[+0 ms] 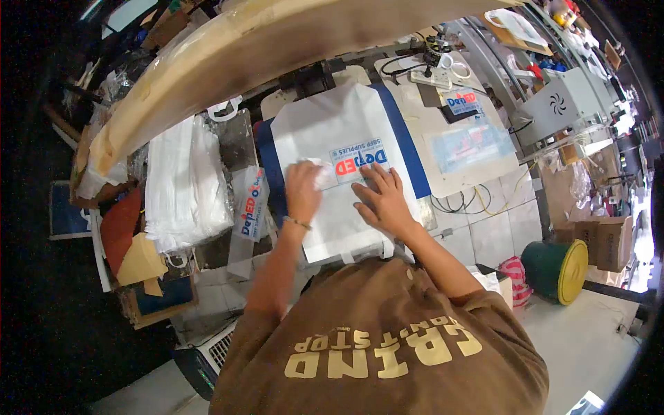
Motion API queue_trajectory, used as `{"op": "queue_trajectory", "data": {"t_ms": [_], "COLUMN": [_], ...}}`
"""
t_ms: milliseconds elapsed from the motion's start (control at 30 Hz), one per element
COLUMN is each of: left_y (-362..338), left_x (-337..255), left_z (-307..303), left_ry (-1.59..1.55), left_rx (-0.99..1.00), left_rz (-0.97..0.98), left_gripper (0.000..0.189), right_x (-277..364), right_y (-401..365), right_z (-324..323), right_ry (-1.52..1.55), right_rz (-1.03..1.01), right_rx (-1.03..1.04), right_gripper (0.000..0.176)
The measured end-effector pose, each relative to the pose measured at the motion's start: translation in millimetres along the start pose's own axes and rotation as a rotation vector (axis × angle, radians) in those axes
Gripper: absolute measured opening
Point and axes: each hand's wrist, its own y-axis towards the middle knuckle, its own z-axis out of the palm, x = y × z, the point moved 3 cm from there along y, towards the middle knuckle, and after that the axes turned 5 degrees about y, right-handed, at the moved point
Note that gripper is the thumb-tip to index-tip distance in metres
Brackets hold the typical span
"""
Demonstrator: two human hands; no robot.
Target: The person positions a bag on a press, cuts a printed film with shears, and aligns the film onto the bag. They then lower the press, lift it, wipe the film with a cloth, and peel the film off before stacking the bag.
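Note:
A white bag lies flat on a dark blue board in front of me. On it is a rectangular DepED print, upside down from my side. My left hand, slightly blurred, is closed on a crumpled white cloth pressed against the bag at the print's left edge. Flat on the bag, fingers spread, my right hand touches the lower right part of the print with its fingertips.
Stacked white bags lie to the left beside a clear DepED film. A long cardboard-coloured beam arches overhead. At right are a power strip, blue film sheets, a grey machine and a green bin.

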Motion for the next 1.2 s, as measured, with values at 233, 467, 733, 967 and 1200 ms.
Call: {"op": "queue_trajectory", "data": {"t_ms": [233, 467, 733, 967, 1200], "left_y": [13, -18, 17, 21, 11], "left_x": [-1, -20, -26, -6, 7], "left_z": [-13, -9, -1, -2, -5], "left_ry": [0.096, 0.042, 0.093, 0.108, 0.111], "left_rx": [0.033, 0.028, 0.069, -0.043, 0.054], "left_rz": [0.019, 0.092, 0.058, -0.007, -0.002], "left_gripper": [0.043, 0.045, 0.046, 0.037, 0.032], "right_x": [-7, -6, -5, -5, -8], "right_y": [-7, -4, -3, -6, -5], "right_z": [-2, -1, 5, 8, 10], "right_ry": [0.05, -0.008, -0.105, -0.121, -0.132], "right_rz": [0.008, -0.001, -0.028, -0.026, -0.037], "right_rx": [-0.008, 0.011, 0.074, 0.123, 0.139], "right_gripper": [0.044, 0.044, 0.05, 0.049, 0.05]}}
